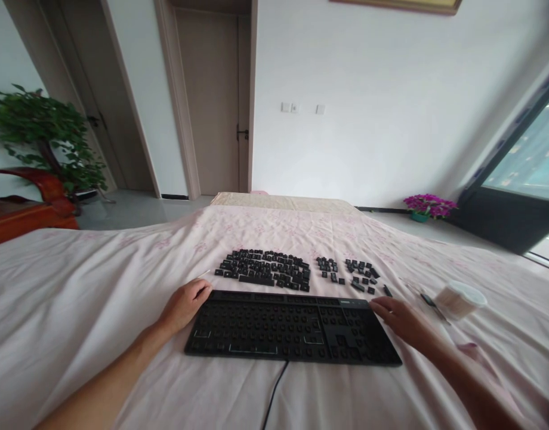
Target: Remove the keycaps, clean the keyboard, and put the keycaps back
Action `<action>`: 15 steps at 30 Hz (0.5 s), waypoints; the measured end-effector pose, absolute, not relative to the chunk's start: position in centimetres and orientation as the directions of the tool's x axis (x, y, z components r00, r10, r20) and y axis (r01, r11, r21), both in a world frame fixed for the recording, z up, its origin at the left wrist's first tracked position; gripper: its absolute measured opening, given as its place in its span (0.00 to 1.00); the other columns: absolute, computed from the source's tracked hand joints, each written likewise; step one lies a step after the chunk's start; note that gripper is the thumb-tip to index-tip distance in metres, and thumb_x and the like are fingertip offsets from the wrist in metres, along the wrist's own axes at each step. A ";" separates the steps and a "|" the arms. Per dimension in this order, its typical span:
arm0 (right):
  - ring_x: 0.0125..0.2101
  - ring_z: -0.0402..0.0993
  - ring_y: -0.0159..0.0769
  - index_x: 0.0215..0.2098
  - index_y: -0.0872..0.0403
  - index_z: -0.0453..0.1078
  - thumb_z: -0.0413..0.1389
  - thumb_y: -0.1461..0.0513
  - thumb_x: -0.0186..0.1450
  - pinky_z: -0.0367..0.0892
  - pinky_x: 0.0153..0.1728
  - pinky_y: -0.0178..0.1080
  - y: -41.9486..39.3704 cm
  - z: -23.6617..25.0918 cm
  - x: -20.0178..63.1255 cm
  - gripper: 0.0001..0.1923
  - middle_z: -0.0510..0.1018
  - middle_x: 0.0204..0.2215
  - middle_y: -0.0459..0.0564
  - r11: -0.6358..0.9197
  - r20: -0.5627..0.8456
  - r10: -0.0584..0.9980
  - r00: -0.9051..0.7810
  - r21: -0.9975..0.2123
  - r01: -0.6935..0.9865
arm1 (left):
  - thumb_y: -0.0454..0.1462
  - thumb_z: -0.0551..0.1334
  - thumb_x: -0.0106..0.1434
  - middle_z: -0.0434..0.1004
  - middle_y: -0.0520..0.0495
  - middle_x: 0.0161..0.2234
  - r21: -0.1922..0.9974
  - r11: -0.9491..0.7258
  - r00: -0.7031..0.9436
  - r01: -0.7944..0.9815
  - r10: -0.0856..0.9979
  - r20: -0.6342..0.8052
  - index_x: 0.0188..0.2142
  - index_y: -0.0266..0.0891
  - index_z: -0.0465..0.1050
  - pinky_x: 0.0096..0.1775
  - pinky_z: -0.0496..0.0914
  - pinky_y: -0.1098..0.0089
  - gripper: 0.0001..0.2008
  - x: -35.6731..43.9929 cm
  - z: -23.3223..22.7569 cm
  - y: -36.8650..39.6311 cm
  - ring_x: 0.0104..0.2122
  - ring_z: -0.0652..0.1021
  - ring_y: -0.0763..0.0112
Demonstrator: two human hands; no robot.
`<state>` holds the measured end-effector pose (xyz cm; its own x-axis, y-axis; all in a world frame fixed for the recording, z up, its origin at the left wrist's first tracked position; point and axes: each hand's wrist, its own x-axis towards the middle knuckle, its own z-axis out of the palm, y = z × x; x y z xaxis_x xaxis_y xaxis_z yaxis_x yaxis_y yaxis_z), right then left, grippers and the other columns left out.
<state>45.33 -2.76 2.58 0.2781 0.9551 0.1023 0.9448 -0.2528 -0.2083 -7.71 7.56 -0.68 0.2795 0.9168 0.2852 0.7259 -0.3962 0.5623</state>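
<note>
Pale pink bed (99, 310) spreads wide, and on it a black keyboard (292, 328) with bare sockets, cable (274, 394) trailing toward the camera. Beyond it, loose keycaps (265, 270) in three clusters. Off to the right, a tub of swabs (460, 300) lying tipped.

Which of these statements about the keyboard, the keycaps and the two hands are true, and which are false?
1. The keyboard has its keycaps on. False: they lie in groups beyond it.
2. The left hand rests at the keyboard's left end. True.
3. The right hand holds the tub. False: it lies at the keyboard's right end, and the tub stands apart.
4. The biggest group of keycaps is the left one. True.
5. The keyboard's cable runs toward the person. True.
</note>
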 end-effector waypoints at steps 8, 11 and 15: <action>0.39 0.76 0.46 0.42 0.52 0.74 0.43 0.46 0.66 0.64 0.39 0.41 -2.5 0.1 43.3 0.25 0.79 0.36 0.55 -0.165 0.142 0.969 0.203 -0.241 0.956 | 0.43 0.50 0.66 0.77 0.49 0.33 0.569 -0.297 0.198 0.767 0.953 0.229 0.32 0.40 0.73 0.38 0.65 0.71 0.15 -7.3 -0.7 7.9 0.35 0.76 0.68; 0.40 0.75 0.48 0.40 0.53 0.74 0.43 0.47 0.66 0.64 0.39 0.41 -1.1 0.3 43.2 0.25 0.79 0.37 0.56 -0.191 0.125 0.967 0.220 -0.210 0.959 | 0.42 0.50 0.66 0.78 0.48 0.32 0.545 -0.266 0.164 0.795 0.959 0.229 0.31 0.39 0.72 0.37 0.64 0.71 0.15 -7.0 -0.7 8.3 0.34 0.76 0.68; 0.41 0.75 0.48 0.39 0.53 0.74 0.42 0.49 0.66 0.63 0.38 0.41 0.8 0.7 42.8 0.23 0.80 0.38 0.57 -0.198 0.111 0.969 0.222 -0.196 0.960 | 0.40 0.50 0.66 0.78 0.49 0.31 0.515 -0.267 0.175 0.814 0.959 0.221 0.30 0.39 0.73 0.36 0.64 0.73 0.15 -6.8 -0.3 9.1 0.33 0.76 0.69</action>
<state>42.78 0.80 0.69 0.2221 0.9687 0.1109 0.9604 -0.1978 -0.1960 -6.82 9.13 -0.30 0.1745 0.9595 0.2212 0.8145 -0.2669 0.5152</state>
